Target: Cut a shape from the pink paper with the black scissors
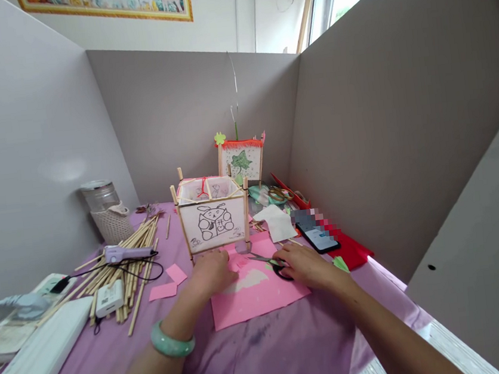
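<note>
- While the white-paneled, box-shaped lantern with pale wooden corner posts (216, 222) is standing upright just beyond the hands, its framing and drawn front panel are looking finished, as far as one can judge.
- Cutting is looking only partly done: two small, flat pink paper pieces (176, 274) are lying off to the left, while the large bright-pink paper sheet (267, 305) is spreading under the hands, mostly whole.
- The right hand (303, 262) is gripping the black-handled metal scissors (267, 260), whose blades are pointing left over the sheet.
- The left hand (214, 270) is resting on the sheet near the lantern's base, fingers curving down — whether they are pinching anything, I cannot tell.
- A pale patch (251, 280) is showing on the sheet between the hands; it may be a scrap or bare paper.
- Counting: one lantern is standing in front, and one smaller-looking white lantern with red fringe and a green leaf picture (242, 161) is standing behind.
- One lilac glue gun (128, 253) is lying on one heap of thin, pale wooden sticks (128, 285) — these are overlapping too much for counting.
- One dark-edged phone (318, 234) is lying at the right; one clear jar in a knitted beige sleeve (111, 220) is standing at the left.
</note>
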Motion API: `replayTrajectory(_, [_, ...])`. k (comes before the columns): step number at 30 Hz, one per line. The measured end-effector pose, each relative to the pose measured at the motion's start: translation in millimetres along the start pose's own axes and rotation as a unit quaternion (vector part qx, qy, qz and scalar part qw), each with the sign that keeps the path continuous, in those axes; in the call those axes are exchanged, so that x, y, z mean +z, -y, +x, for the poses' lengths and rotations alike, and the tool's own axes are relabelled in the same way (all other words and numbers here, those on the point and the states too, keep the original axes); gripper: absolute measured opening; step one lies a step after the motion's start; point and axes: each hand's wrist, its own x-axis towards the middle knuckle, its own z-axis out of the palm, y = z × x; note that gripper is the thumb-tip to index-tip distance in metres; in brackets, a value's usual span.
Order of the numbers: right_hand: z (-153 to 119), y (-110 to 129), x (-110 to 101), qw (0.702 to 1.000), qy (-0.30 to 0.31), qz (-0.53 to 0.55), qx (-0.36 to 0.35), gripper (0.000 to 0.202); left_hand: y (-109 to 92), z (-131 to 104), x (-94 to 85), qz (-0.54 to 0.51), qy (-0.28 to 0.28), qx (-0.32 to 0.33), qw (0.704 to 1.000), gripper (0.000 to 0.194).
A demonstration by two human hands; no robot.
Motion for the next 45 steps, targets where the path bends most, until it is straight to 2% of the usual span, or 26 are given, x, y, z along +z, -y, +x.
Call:
replayTrajectory(3, [0, 1, 2, 1.000, -0.013, -0.009, 0.010, 0.022, -2, 0, -1.5, -0.014, 0.014, -0.008, 1.000, 0.034])
replayTrajectory(9, [-9, 5, -3, 0.999, -0.044, 0.000, 0.020, 0.023, 3, -3, -2.8, -0.050, -0.012, 0.006, 0.999, 0.028])
replayTrajectory(14, [-27, -6, -11, 0.990, -0.078, 0.113, 0.028, 0.025, 12, -9, -14.7, -0.167, -0.044, 0.026, 0.985, 0.027])
replayTrajectory(17, [-35, -10, -11, 0.964, -0.091, 0.249, 0.014, 0.023, 16, -15, -27.4, -0.300, -0.040, 0.034, 0.952, 0.032])
replayTrajectory(19, [-37, -8, -8, 0.917, -0.100, 0.385, 0.011, 0.027, 16, -18, -36.9, -0.409, -0.021, 0.050, 0.911, 0.034])
replayTrajectory(20, [-38, -5, -5, 0.883, -0.105, 0.457, 0.011, 0.030, 16, -19, -41.6, -0.460, -0.018, 0.063, 0.885, 0.034])
replayTrajectory(24, [-32, 15, 7, 0.707, -0.132, 0.695, -0.015, 0.038, 20, -17, -53.8, -0.627, -0.061, 0.102, 0.770, 0.029])
replayTrajectory(26, [-29, 27, 13, 0.622, -0.086, 0.777, -0.054, 0.048, 23, -14, -54.2, -0.678, -0.066, 0.105, 0.725, 0.030])
replayTrajectory(29, [-23, 44, 21, 0.546, 0.011, 0.832, -0.104, 0.059, 28, -10, -48.8, -0.707, -0.044, 0.102, 0.699, 0.034])
replayTrajectory(31, [-20, 50, 24, 0.522, 0.026, 0.843, -0.124, 0.059, 30, -11, -42.8, -0.706, -0.025, 0.089, 0.702, 0.035])
replayTrajectory(32, [-19, 51, 23, 0.524, 0.025, 0.841, -0.134, 0.058, 30, -11, -39.6, -0.702, -0.015, 0.078, 0.708, 0.034])
replayTrajectory(34, [-16, 51, 19, 0.550, 0.032, 0.819, -0.157, 0.058, 30, -14, -34.0, -0.687, 0.008, 0.056, 0.724, 0.032])
replayTrajectory(37, [-9, 43, 1, 0.624, 0.077, 0.754, -0.192, 0.054, 28, -16, -30.0, -0.662, 0.035, 0.050, 0.747, 0.027])
replayTrajectory(40, [4, 34, -15, 0.701, 0.103, 0.681, -0.185, 0.043, 25, -17, -31.2, -0.656, 0.058, 0.070, 0.749, 0.027])
replayTrajectory(42, [14, 29, -17, 0.728, 0.081, 0.659, -0.174, 0.042, 24, -17, -32.1, -0.650, 0.062, 0.077, 0.754, 0.029])
replayTrajectory(45, [26, 25, -3, 0.756, 0.044, 0.637, -0.143, 0.040, 25, -16, -29.8, -0.636, 0.056, 0.079, 0.766, 0.031])
